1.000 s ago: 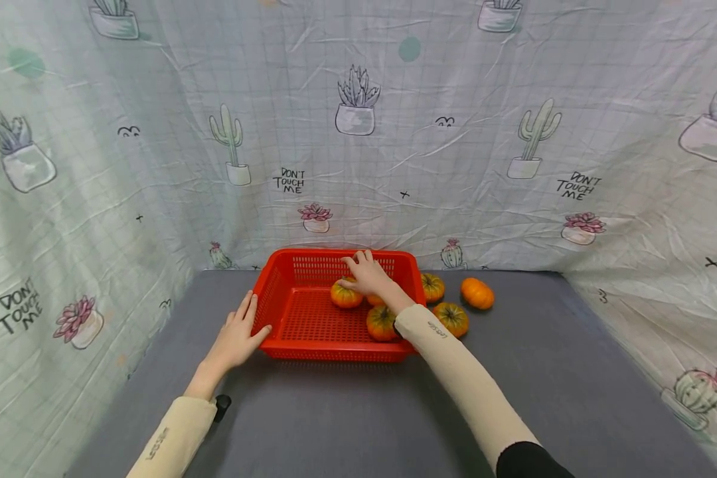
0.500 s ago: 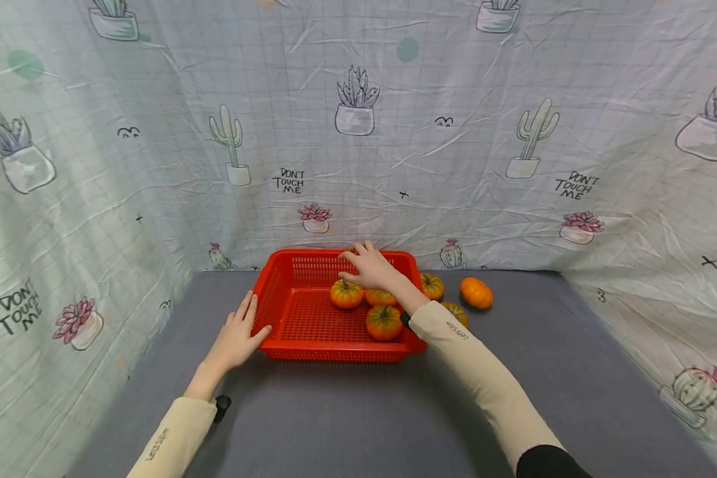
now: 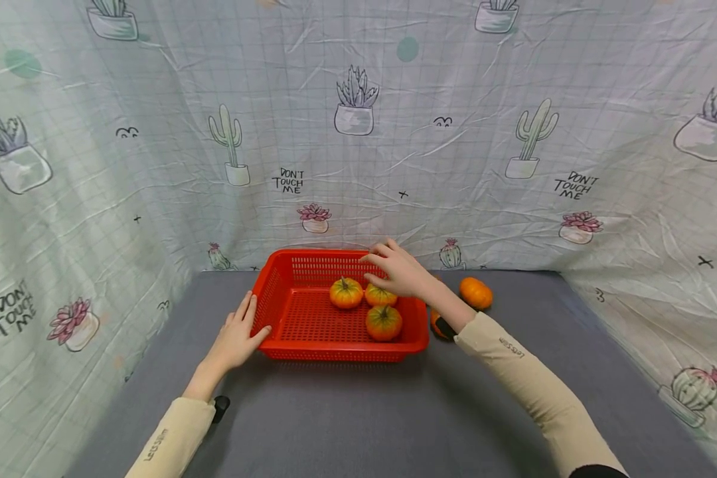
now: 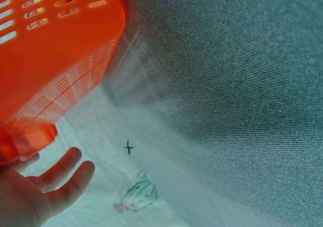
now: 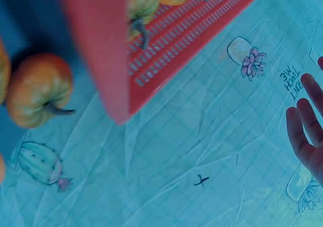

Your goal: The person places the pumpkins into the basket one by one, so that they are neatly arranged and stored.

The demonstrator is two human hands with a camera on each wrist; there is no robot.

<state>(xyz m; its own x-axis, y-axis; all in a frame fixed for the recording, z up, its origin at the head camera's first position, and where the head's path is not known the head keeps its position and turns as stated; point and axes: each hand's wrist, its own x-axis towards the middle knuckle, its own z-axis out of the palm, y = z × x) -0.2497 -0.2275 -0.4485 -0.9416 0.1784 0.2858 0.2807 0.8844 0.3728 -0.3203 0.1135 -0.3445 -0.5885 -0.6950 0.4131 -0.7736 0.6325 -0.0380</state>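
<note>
A red plastic basket (image 3: 334,346) stands on the grey table with three small orange-green pumpkins inside: one nearer the middle (image 3: 346,293), one behind (image 3: 378,296) and one at the front right (image 3: 384,323). My left hand (image 3: 239,337) rests against the basket's left rim, fingers extended; the left wrist view shows its fingers (image 4: 68,171) beside the rim. Above the basket's right side, my right hand (image 3: 397,269) is held with loosely bent fingers and nothing in it. It partly covers the rear pumpkin and the right rim.
Outside the basket's right side lie more pumpkins: an orange one (image 3: 476,293) and another (image 3: 438,325) mostly hidden by the right wrist. The right wrist view shows a pumpkin (image 5: 40,91) beside the basket wall. A cactus-printed cloth (image 3: 418,153) hangs behind the table.
My right hand has risen from near the middle pumpkin and drawn back rightward, uncovering more of the pumpkins inside. The left hand and basket stay in place.
</note>
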